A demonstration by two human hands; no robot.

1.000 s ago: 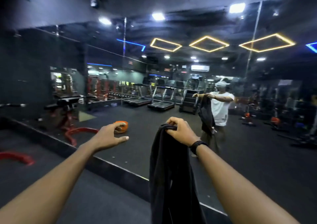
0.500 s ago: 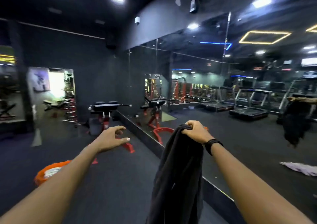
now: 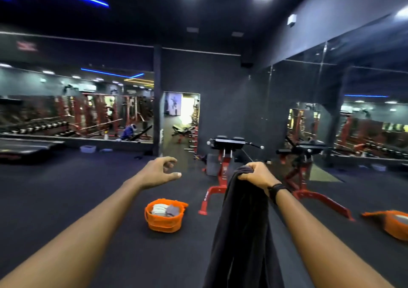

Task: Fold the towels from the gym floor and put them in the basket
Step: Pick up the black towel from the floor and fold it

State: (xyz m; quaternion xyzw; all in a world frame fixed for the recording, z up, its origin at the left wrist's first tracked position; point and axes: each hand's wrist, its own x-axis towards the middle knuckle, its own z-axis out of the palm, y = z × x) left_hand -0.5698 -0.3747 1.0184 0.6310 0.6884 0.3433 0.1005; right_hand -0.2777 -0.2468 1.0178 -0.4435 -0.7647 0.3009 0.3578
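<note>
While the right hand (image 3: pixel 256 175) still grips the dark towel (image 3: pixel 240 232), the orange basket (image 3: pixel 164 218) now sits centred — left hand (image 3: pixel 160 172) empty, fingers spread.

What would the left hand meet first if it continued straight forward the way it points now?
Probably nothing near: the left hand is open and empty, with only bare floor ahead. The orange basket lies lower, out of that line. Depth is unclear.

The dark rubber gym floor (image 3: pixel 88 199) carried a round orange fabric basket (image 3: pixel 164 220) holding folded grey towels (image 3: pixel 164 209). Just beyond it to the right stood a red-framed exercise bench with black pads (image 3: pixel 223 170).
</note>
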